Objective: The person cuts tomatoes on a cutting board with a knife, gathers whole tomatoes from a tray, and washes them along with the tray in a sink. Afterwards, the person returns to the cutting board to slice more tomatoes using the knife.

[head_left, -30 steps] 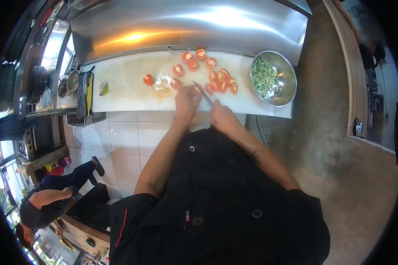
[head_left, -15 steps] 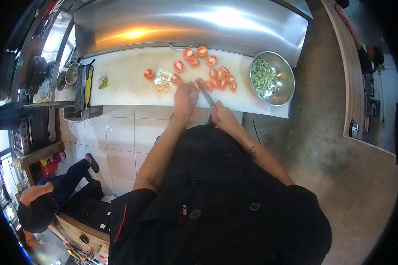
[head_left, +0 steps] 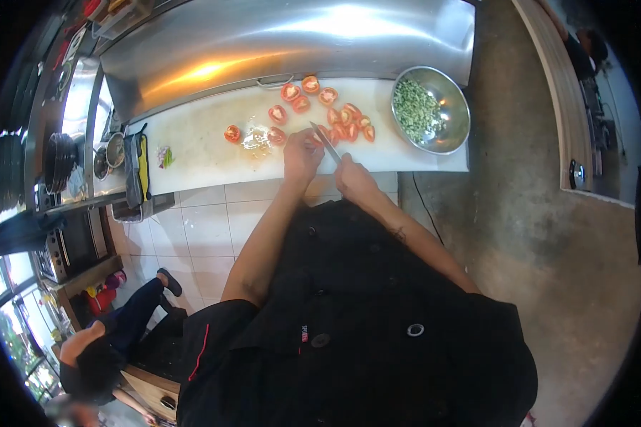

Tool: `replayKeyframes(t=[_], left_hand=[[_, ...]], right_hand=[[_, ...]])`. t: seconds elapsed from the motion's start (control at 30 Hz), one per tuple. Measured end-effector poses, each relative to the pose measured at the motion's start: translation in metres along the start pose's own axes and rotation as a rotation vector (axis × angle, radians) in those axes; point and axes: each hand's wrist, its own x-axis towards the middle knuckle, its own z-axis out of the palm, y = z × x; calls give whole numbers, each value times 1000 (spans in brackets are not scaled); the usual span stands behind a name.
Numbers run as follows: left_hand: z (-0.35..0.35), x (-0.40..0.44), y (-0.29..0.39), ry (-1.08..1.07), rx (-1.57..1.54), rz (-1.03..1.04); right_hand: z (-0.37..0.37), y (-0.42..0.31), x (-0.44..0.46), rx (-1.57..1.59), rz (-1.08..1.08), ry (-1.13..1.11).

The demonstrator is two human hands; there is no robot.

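Observation:
My right hand [head_left: 355,178] is closed round the handle of a knife [head_left: 325,141], its blade angled up and left over the white cutting board [head_left: 199,160]. Beside the blade, my left hand [head_left: 302,156] has its fingers curled on a piece of tomato, which they mostly hide. Cut tomato wedges [head_left: 350,122] lie in a cluster just right of the knife tip. Several tomato halves [head_left: 301,104] rest beyond my hands, and one tomato half [head_left: 232,134] sits farther left. Wet juice and seeds [head_left: 258,141] spread on the board left of my left hand.
A steel bowl [head_left: 457,133] of chopped green pieces stands at the board's right end. Small green and purple scraps [head_left: 165,156] lie at the left, near a black and yellow cloth-like item [head_left: 138,167]. Another person [head_left: 96,356] is at lower left.
The camera view has shifted and tilted a little. The knife blade has swung slightly toward my left hand. Both hands stay at the tomatoes.

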Motion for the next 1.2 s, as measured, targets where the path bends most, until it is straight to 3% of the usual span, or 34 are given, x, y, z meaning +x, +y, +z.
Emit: replayKeyframes(t=[0.27, 0.33, 0.47, 0.53, 0.6, 0.67, 0.7, 0.77, 0.8, 0.87, 0.9, 1.0, 1.07, 1.13, 1.2], left_hand=[[0, 11, -3, 45, 79, 64], [-9, 11, 1, -91, 99, 88], [-14, 21, 3, -104, 124, 108], [-13, 37, -1, 37, 344, 225], [-21, 69, 24, -36, 307, 125], [-17, 111, 29, -53, 382, 581], [-11, 129, 33, -45, 380, 573], [-3, 158, 38, -316, 634, 760], [2, 167, 42, -302, 638, 740], [12, 182, 50, -726, 1038, 709], [12, 184, 49, -721, 1044, 697], [11, 179, 44, -653, 1000, 735], [-12, 155, 62, -346, 579, 721], [-41, 120, 77, -362, 402, 395], [-69, 61, 97, -205, 234, 107]], right_hand=[[-6, 11, -27, -50, 94, -79], [1, 15, -26, -1, 109, -9], [-6, 14, -35, 29, -4, 46], [-6, 15, -38, 65, 168, 65], [-14, 12, -44, 63, 193, 75], [-21, 11, -50, 60, 211, 62], [-24, 10, -54, 52, 166, 77], [-29, 8, -58, 38, 107, 69], [-32, 6, -56, 64, 151, -1], [-31, 7, -52, 90, 181, -80], [-29, 10, -52, 79, 171, -52], [-27, 13, -51, 87, 159, -74], [-23, 17, -50, 102, 161, -126], [-10, 25, -44, 49, 95, -75], [1, 28, -35, 52, 78, -57]])
